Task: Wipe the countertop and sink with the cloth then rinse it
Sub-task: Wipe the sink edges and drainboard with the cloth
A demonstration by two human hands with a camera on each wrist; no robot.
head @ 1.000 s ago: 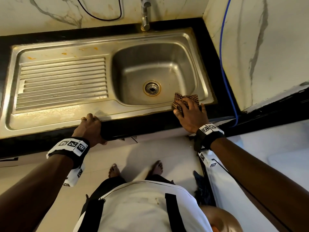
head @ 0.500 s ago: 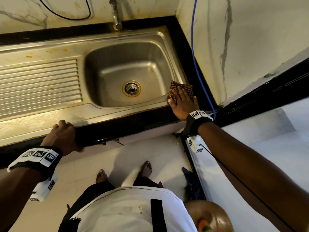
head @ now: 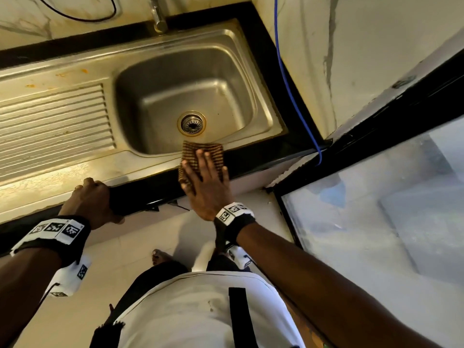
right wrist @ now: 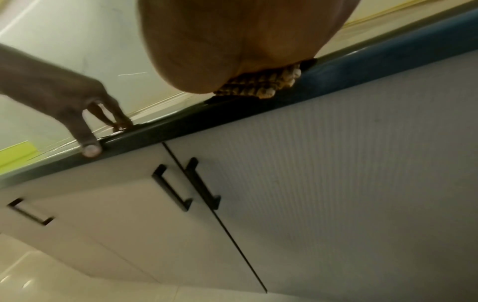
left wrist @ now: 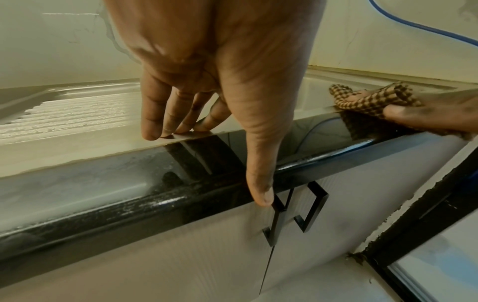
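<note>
While the person stands close against the cupboard doors [right wrist: 336, 163] with their black handles [left wrist: 310, 206], both hands rest at the near edge of the black tabletop [head: 150, 189]. Left hand [head: 88, 202] has its fingers [left wrist: 155, 114] bent down with the tips on the steel rim of the sink [head: 75, 169] and its thumb hanging over the tabletop's rounded front; it has hold of nothing but braces on that edge. Right hand [head: 206, 187] lies flat, its grip spread wide with fingers straight, pressing the checked cloth [head: 203, 151] down rather than closing round it. That cloth is folded and straddles the sink's front rim and the black strip, just before the basin, in line with the drain [head: 191, 123]; in the left wrist view a fold of it rises above the fingers, and in the right wrist view, which is blurred, only its edge shows under the palm. Beyond the rim the basin drops away to the right and the ribbed drainboard [head: 50, 121] stretches left, with orange stains along its far side. Farther back a tap [head: 158, 16] rises at the marble wall, a black wire [head: 82, 18] loops left of it, and a blue cable [head: 288, 91] runs down the right wall into the corner.
</note>
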